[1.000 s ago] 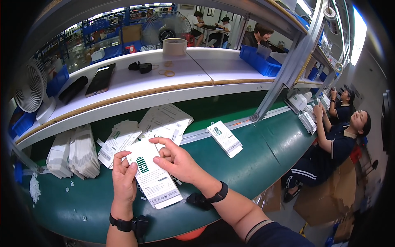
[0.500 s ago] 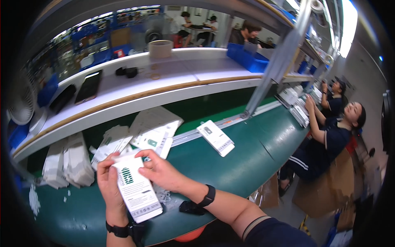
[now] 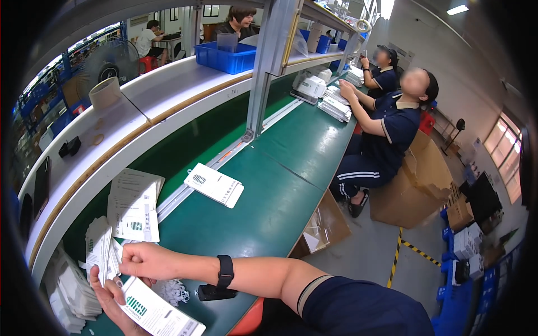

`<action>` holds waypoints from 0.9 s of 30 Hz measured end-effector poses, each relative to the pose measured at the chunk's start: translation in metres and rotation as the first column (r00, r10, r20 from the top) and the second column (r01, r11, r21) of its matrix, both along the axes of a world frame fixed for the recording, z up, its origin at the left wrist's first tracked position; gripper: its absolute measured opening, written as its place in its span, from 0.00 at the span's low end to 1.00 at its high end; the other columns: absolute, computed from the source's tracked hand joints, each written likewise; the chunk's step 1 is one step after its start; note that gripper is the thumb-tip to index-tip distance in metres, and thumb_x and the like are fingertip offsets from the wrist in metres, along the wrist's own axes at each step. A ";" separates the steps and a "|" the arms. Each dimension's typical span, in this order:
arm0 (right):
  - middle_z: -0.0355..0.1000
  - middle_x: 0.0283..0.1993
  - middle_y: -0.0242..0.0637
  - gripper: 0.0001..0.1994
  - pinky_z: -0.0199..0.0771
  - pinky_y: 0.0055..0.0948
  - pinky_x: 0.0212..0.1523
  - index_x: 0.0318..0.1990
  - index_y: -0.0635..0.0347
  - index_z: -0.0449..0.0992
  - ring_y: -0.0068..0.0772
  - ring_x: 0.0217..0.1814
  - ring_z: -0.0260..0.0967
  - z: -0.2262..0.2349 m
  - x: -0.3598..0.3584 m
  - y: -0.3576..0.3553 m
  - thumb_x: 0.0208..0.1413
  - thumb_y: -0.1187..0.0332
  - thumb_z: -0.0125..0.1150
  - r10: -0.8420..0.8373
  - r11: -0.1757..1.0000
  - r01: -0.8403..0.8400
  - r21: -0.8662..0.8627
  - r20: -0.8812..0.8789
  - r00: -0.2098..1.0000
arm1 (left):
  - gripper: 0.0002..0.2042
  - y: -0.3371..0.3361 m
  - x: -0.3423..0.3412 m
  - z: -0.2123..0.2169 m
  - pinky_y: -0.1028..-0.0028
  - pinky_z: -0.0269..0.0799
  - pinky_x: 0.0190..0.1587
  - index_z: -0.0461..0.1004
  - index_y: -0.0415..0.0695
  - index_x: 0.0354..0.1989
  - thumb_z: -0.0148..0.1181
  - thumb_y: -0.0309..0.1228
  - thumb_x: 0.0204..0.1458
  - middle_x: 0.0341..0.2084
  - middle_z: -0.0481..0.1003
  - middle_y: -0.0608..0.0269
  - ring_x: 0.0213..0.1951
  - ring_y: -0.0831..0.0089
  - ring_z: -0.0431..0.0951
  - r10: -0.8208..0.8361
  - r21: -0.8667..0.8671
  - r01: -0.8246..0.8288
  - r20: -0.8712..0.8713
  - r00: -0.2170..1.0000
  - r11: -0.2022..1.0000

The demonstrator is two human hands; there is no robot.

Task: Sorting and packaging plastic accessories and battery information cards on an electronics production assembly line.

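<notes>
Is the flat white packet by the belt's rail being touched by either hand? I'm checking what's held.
No: the white packet lies alone on the green belt, far from both hands, which hold a card.

Bright, even, indoor. Lit mostly from above by a ceiling strip lamp (image 3: 458, 9) at upper right, plus daylight through a window (image 3: 505, 150) at the right rim. Soft glare along the white shelf (image 3: 162, 89); mild sheen on the green belt (image 3: 269, 201). Shadows faint and short, darkest under the shelf. Heavily fisheye-bent: straight shelf edges and the metal post (image 3: 269, 61) curved, black vignette filling all corners. Sharp at centre; softer and slightly smeared toward the lower left, around the white card (image 3: 159, 313). Distant background small and hazy.
</notes>
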State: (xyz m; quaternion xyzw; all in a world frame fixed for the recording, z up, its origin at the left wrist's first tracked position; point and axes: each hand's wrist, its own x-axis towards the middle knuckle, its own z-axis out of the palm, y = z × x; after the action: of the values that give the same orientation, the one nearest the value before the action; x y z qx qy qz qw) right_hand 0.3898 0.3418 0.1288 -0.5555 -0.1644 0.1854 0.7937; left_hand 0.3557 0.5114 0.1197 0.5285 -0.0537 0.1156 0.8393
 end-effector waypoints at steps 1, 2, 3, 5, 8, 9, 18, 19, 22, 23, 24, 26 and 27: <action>0.69 0.22 0.32 0.09 0.62 0.22 0.18 0.37 0.63 0.65 0.18 0.19 0.64 0.004 -0.003 -0.001 0.55 0.69 0.58 0.044 0.995 -0.036 -0.096 0.077 0.996 | 0.23 0.000 -0.002 -0.002 0.86 0.61 0.29 0.55 0.39 0.60 0.39 0.44 0.66 0.13 0.53 0.76 0.21 0.88 0.61 -0.059 0.006 0.059 0.008 0.998 0.998; 0.68 0.20 0.32 0.10 0.61 0.22 0.17 0.36 0.63 0.66 0.18 0.18 0.64 0.006 -0.005 -0.002 0.54 0.68 0.59 0.096 0.979 -0.066 -0.193 0.150 0.984 | 0.23 0.002 -0.003 -0.005 0.86 0.61 0.29 0.55 0.39 0.60 0.39 0.44 0.66 0.13 0.53 0.76 0.21 0.88 0.61 -0.062 0.008 0.062 0.005 0.998 0.998; 0.68 0.19 0.31 0.10 0.60 0.20 0.18 0.35 0.62 0.66 0.18 0.19 0.64 0.006 -0.005 -0.002 0.52 0.69 0.61 0.161 0.975 -0.138 -0.175 0.126 0.979 | 0.23 0.005 -0.002 -0.008 0.84 0.64 0.27 0.54 0.40 0.61 0.38 0.44 0.66 0.13 0.52 0.76 0.19 0.86 0.62 -0.118 0.030 0.118 -0.001 0.993 0.993; 0.68 0.19 0.31 0.10 0.60 0.21 0.20 0.35 0.62 0.66 0.18 0.19 0.64 0.006 -0.006 -0.006 0.51 0.70 0.61 0.186 0.974 -0.157 -0.166 0.173 0.967 | 0.23 0.012 0.000 -0.014 0.83 0.67 0.28 0.55 0.39 0.61 0.40 0.42 0.66 0.14 0.52 0.74 0.18 0.84 0.64 -0.230 0.017 0.229 0.017 0.973 0.973; 0.68 0.19 0.32 0.10 0.61 0.22 0.22 0.35 0.61 0.65 0.19 0.20 0.64 0.005 -0.004 -0.006 0.50 0.71 0.61 0.146 0.979 -0.099 -0.177 0.277 0.950 | 0.21 -0.019 -0.004 0.003 0.85 0.61 0.30 0.57 0.38 0.57 0.47 0.41 0.64 0.15 0.59 0.73 0.21 0.87 0.62 0.005 0.066 -0.007 0.020 1.000 0.998; 0.68 0.18 0.32 0.10 0.61 0.23 0.23 0.35 0.61 0.65 0.20 0.20 0.63 0.007 -0.005 -0.006 0.50 0.72 0.61 0.075 0.984 -0.012 -0.180 0.346 0.935 | 0.21 -0.014 -0.002 0.002 0.85 0.61 0.30 0.57 0.38 0.57 0.47 0.41 0.64 0.15 0.59 0.73 0.21 0.87 0.62 0.005 0.069 -0.006 0.020 1.000 0.998; 0.69 0.20 0.35 0.11 0.65 0.25 0.24 0.34 0.63 0.67 0.25 0.21 0.66 0.005 0.000 -0.013 0.48 0.71 0.63 -0.021 0.961 0.156 -0.228 0.501 0.865 | 0.13 0.028 0.007 0.003 0.83 0.65 0.27 0.68 0.40 0.30 0.50 0.36 0.62 0.23 0.72 0.66 0.25 0.85 0.70 -0.322 0.357 0.383 -0.219 0.921 0.852; 0.70 0.21 0.35 0.11 0.66 0.24 0.25 0.34 0.63 0.67 0.25 0.22 0.67 0.004 0.002 -0.013 0.48 0.71 0.64 0.004 0.972 0.126 -0.199 0.547 0.837 | 0.13 0.029 0.007 0.002 0.83 0.65 0.27 0.68 0.40 0.30 0.50 0.36 0.62 0.23 0.72 0.66 0.25 0.85 0.70 -0.323 0.356 0.384 -0.220 0.921 0.852; 0.71 0.23 0.35 0.13 0.68 0.23 0.27 0.35 0.64 0.67 0.23 0.25 0.69 0.013 -0.002 -0.022 0.46 0.70 0.65 0.205 0.954 -0.155 -0.257 0.183 0.961 | 0.14 0.025 0.007 -0.002 0.81 0.66 0.29 0.69 0.38 0.31 0.52 0.37 0.62 0.24 0.73 0.66 0.26 0.83 0.71 -0.387 0.401 0.444 -0.217 0.896 0.801; 0.71 0.23 0.35 0.13 0.68 0.23 0.27 0.35 0.64 0.67 0.23 0.25 0.69 0.013 -0.001 -0.022 0.46 0.70 0.65 0.205 0.954 -0.155 -0.256 0.182 0.962 | 0.14 0.023 0.007 -0.006 0.81 0.66 0.30 0.69 0.38 0.31 0.52 0.38 0.61 0.24 0.73 0.67 0.26 0.82 0.71 -0.412 0.386 0.454 -0.189 0.891 0.803; 0.71 0.23 0.35 0.13 0.67 0.23 0.27 0.35 0.64 0.67 0.22 0.26 0.68 0.013 -0.001 -0.023 0.46 0.70 0.65 0.213 0.955 -0.161 -0.249 0.198 0.957 | 0.14 0.020 0.006 -0.007 0.80 0.66 0.31 0.70 0.37 0.32 0.52 0.38 0.61 0.24 0.72 0.67 0.26 0.81 0.71 -0.437 0.371 0.464 -0.160 0.885 0.804; 0.71 0.24 0.35 0.13 0.67 0.23 0.27 0.35 0.64 0.67 0.21 0.27 0.68 0.014 0.002 -0.024 0.47 0.70 0.65 0.224 0.956 -0.171 -0.236 0.217 0.950 | 0.14 0.021 0.006 0.002 0.81 0.67 0.37 0.70 0.35 0.38 0.51 0.38 0.62 0.31 0.73 0.64 0.32 0.80 0.71 -0.480 0.345 0.520 -0.200 0.854 0.781; 0.71 0.23 0.35 0.12 0.67 0.22 0.28 0.36 0.63 0.67 0.21 0.27 0.68 0.013 0.005 -0.025 0.47 0.71 0.65 0.149 0.958 -0.060 -0.282 0.309 0.939 | 0.14 0.013 0.001 0.008 0.80 0.66 0.40 0.69 0.34 0.41 0.53 0.36 0.60 0.33 0.73 0.62 0.35 0.79 0.71 -0.381 0.359 0.402 -0.131 0.915 0.842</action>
State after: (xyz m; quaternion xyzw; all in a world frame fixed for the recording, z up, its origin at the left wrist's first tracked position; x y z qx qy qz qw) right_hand 0.3951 0.3165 0.1415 -0.6712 -0.2965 0.1534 0.6618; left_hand 0.3569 0.5249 0.1276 0.6612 -0.1588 -0.0851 0.7282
